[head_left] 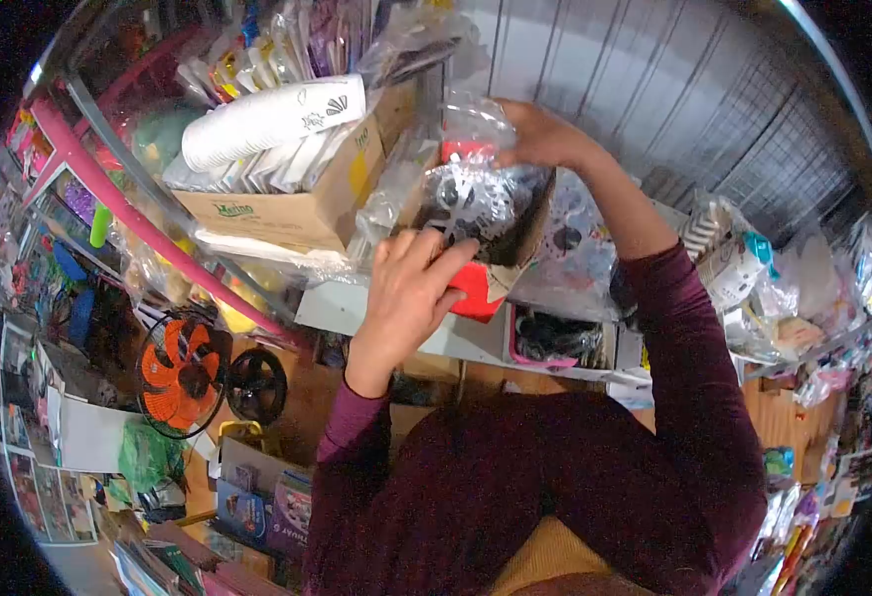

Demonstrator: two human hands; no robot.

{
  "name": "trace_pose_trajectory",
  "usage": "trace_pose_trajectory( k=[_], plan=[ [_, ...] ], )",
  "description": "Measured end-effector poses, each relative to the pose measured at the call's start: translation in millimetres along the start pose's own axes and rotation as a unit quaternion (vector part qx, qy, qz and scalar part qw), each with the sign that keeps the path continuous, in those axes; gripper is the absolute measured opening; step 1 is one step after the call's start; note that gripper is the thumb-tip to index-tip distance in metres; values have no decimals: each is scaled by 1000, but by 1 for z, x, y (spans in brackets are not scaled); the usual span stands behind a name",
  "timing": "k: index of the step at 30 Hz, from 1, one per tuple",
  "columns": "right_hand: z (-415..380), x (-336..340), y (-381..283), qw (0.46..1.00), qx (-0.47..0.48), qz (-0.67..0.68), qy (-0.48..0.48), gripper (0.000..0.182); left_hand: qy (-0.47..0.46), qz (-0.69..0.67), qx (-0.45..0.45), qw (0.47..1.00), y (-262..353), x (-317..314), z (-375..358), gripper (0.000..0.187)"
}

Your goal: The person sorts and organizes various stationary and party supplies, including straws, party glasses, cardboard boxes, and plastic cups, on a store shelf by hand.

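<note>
An open cardboard box (pixel 530 233) with a red lower corner holds shiny, clear-wrapped items (pixel 481 199) with dark and silver patterns. At its near left side, my left hand (pixel 401 293) rests against the box and its wrapping, thumb and index finger apart. My right hand (pixel 545 134) is at the far side of the box, its fingers closed on a clear plastic bag (pixel 481 119) with a red band. Some of the right fingertips are hidden by the plastic.
On the left, a Merino carton (pixel 282 221) of packets bears a stack of white cups (pixel 272 121). A pink-rimmed tray (pixel 545 360) lies near the shelf edge. Bagged goods (pixel 734 263) are at right. An orange fan (pixel 183 372) stands lower left, below a pink rail (pixel 138 214).
</note>
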State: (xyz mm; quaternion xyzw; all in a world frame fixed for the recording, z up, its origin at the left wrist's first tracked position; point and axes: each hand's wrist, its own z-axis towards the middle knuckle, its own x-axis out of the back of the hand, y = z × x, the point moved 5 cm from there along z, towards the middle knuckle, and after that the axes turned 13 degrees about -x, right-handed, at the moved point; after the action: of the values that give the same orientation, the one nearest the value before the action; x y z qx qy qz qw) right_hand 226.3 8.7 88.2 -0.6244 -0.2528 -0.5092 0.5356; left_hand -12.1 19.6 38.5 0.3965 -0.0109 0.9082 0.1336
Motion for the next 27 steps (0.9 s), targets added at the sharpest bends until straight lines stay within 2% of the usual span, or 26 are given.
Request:
trace_pose_trajectory(
  k=[1, 2, 3, 5, 6, 7, 9, 10, 14, 15, 16, 18, 22, 24, 25, 27],
  plan=[
    [2, -3, 2, 1000, 18, 11, -4, 77, -5, -6, 2, 1000, 0, -1, -1, 55],
    [1, -2, 3, 997, 32, -33, 67, 69, -3, -2, 1, 1000, 0, -1, 0, 55],
    [-4, -1, -5, 997, 29, -31, 64, 69, 0, 2, 1, 1000, 0, -1, 0, 56],
    [-16, 11, -24, 982, -34, -148, 113, 62, -10, 2, 7, 1000, 1, -1, 1, 56],
    [-1, 9, -3, 994, 18, -60, 92, 51, -12, 3, 7, 1000, 2, 0, 2, 54],
    [-2, 15, -3, 994, 15, -60, 90, 51, -14, 5, 6, 1000, 3, 1, 2, 52],
    [-9, 41, -11, 961, 40, -171, 214, 45, -19, 1, 7, 1000, 3, 0, 2, 52],
    [-14, 51, -12, 960, 77, -109, 247, 41, -16, 4, 6, 1000, 3, 0, 2, 52],
    [-26, 100, -21, 969, 88, -59, 223, 30, -7, -2, 4, 1000, 3, -1, 1, 54],
    [-42, 116, -33, 967, 18, 11, 255, 26, -8, -5, 2, 1000, 3, -1, 1, 54],
    [-54, 128, -39, 954, -53, 80, 284, 22, -10, 0, 4, 1000, 4, -1, 1, 54],
    [-76, 150, -39, 926, -44, 95, 363, 19, -12, 4, 3, 1000, 4, -1, 2, 54],
    [-114, 175, -26, 890, 9, 140, 433, 16, -10, 11, 4, 1000, 5, 0, 3, 53],
    [-142, 180, -27, 850, -11, 32, 525, 13, -14, 8, 3, 1000, 4, -1, 4, 53],
    [-149, 178, -26, 848, -16, 28, 528, 13, -12, 12, 4, 1000, 4, -2, 4, 54],
    [-168, 170, -31, 777, 37, -56, 626, 10, -8, 19, 8, 1000, 2, -3, 6, 56]
  ],
)
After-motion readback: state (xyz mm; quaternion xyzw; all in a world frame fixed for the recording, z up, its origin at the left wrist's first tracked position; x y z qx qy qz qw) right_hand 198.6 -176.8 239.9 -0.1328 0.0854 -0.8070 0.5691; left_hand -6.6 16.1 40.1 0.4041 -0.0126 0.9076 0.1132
